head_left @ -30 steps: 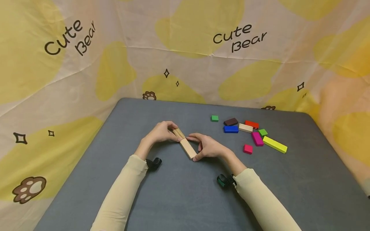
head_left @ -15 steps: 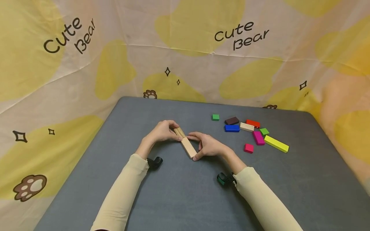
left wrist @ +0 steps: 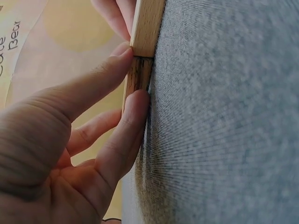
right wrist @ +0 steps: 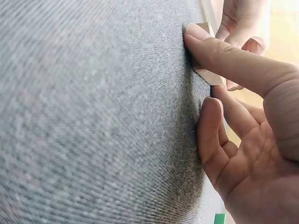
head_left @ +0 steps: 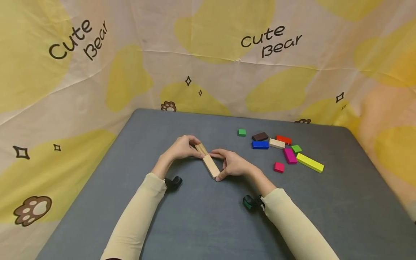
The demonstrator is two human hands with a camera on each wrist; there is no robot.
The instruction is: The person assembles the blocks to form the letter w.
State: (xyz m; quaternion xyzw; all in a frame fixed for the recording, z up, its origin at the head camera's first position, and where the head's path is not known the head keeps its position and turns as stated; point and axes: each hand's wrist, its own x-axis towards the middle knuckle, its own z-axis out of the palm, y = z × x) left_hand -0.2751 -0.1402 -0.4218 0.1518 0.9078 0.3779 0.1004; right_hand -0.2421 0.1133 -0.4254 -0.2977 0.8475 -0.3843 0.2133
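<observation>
Two plain wooden blocks lie end to end in a slanting line on the grey table (head_left: 195,216), in the middle of the head view. My left hand (head_left: 182,148) pinches the farther wooden block (head_left: 202,149), its thumb right at the seam between the two. That block shows darker, streaked grain in the left wrist view, partly hidden by fingers. The nearer wooden block (head_left: 211,166) is paler. My right hand (head_left: 235,164) grips it, with the thumb (right wrist: 198,32) against its near end and the index finger reaching toward the seam.
Right of the hands lie a pink block (head_left: 278,167), a magenta one (head_left: 290,156), a long yellow one (head_left: 310,163), a blue one (head_left: 260,145), a dark brown one (head_left: 260,137), a red one (head_left: 284,139), a pale wooden one (head_left: 277,143) and small green blocks (head_left: 242,133). A printed cloth (head_left: 208,43) hangs behind.
</observation>
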